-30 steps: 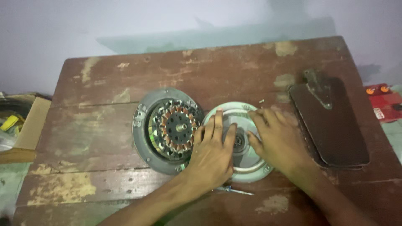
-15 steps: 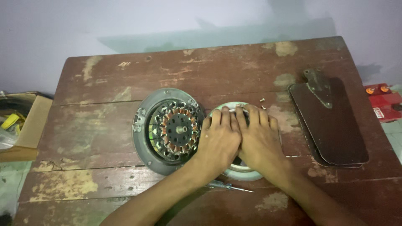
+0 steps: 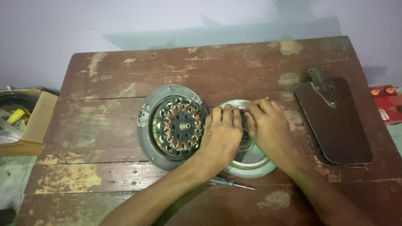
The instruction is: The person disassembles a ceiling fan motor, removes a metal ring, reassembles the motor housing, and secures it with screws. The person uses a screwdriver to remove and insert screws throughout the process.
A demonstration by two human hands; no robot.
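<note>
Both hands are lying palm-down, side by side, on a round pale metal motor cover (image 3: 251, 161) that is sitting on the worn brown wooden table (image 3: 125, 79), just right of centre. The left hand (image 3: 221, 136) is pressing flat on the cover's left half, fingers stretched out and close together, gripping nothing. The right hand (image 3: 268, 127) is resting on its right half, fingers slightly curled over the hub; whether they are pinching anything there is hidden. Touching the cover's left edge, a round grey motor housing with copper windings (image 3: 176, 125) is lying open-side up. A thin screwdriver (image 3: 228, 183) is lying beneath the left wrist. Dark brown fan blades (image 3: 335, 125) are lying stacked at the table's right
</note>
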